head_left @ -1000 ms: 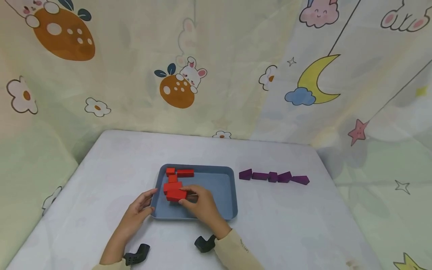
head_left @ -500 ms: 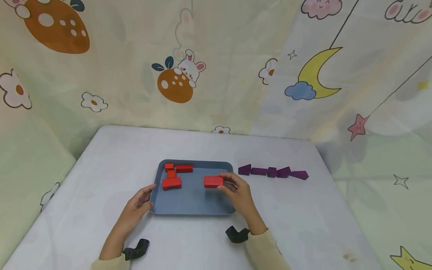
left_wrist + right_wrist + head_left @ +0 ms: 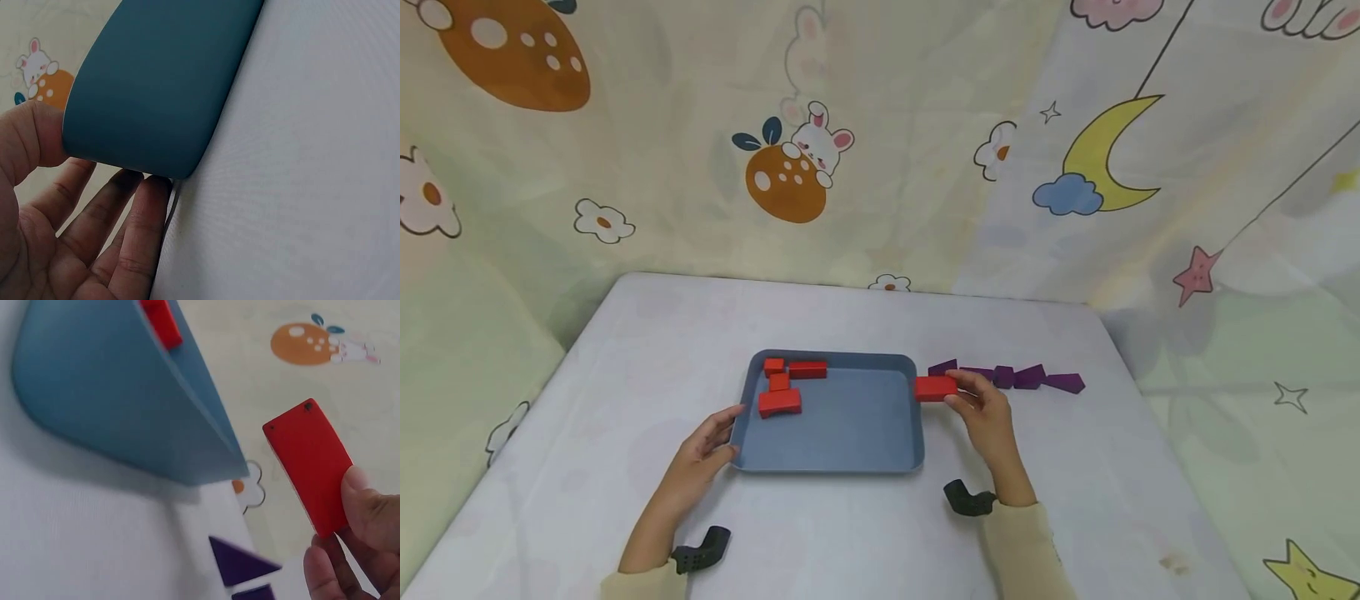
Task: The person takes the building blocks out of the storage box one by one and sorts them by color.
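My right hand (image 3: 988,425) pinches a red rectangular block (image 3: 935,389) by its right end. In the head view the block overlaps the right rim of the blue tray (image 3: 857,429); the right wrist view shows it raised above the table, apart from the tray wall (image 3: 125,394). My left hand (image 3: 700,458) touches the tray's left side with extended fingers, and the left wrist view has its fingertips against the outer wall (image 3: 144,94). Inside the tray, at the left, sit a red bar (image 3: 807,370), two small red blocks (image 3: 779,382) and a larger red block (image 3: 780,402).
To the right of the tray, a row of several purple blocks (image 3: 1028,377) lies on the white table (image 3: 820,533); my right hand partly covers it in the head view. A patterned cloth (image 3: 910,167) hangs behind the table.
My right hand has carried the red block from beside the larger red block, across the tray, to its right rim. My left hand stays at the tray's left side. The head view has tilted slightly downward.
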Tool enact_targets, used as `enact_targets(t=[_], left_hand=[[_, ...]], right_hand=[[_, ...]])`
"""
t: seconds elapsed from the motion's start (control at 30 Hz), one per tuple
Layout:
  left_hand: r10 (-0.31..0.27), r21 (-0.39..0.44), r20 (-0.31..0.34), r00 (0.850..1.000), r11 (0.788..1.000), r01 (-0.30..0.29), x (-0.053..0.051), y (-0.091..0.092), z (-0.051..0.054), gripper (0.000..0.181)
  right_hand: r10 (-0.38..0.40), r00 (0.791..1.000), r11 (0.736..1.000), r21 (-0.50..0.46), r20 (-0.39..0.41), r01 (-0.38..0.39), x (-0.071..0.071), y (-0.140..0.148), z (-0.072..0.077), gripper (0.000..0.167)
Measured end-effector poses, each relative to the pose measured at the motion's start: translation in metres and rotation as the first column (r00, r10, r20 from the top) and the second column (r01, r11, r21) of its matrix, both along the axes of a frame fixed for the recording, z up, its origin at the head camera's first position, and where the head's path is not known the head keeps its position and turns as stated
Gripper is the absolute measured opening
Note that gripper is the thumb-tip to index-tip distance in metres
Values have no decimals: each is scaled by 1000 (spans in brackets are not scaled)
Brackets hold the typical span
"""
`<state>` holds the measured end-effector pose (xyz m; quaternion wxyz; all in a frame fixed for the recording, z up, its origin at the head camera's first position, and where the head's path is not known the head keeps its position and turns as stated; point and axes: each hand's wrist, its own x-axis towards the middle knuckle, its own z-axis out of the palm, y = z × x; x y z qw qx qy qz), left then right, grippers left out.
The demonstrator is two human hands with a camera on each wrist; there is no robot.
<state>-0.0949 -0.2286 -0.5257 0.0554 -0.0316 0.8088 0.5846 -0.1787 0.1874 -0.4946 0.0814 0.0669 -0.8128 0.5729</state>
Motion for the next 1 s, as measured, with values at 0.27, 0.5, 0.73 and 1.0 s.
enact_targets(t=[0.27,0.5,0.73,1.0], left_hand=[[3,2,5,1000,1000,-3,0,0,-3,61],[5,22,-2,1000,1000,-5,-1,0,-2,61],[2,45,-14,1000,999,-2,-1,0,-2,60],[0,52,-11,1000,999,1,-1,0,-3,60]], right_hand=[[-80,990,989,137,116,64,-8,18,-15,40],[-106,978,975,212,181,66,-12,20,-23,38],[-111,973,954,296,201,48,-10,21,-15,51],[-64,989,950,311,132,20,-2,5,19,48]])
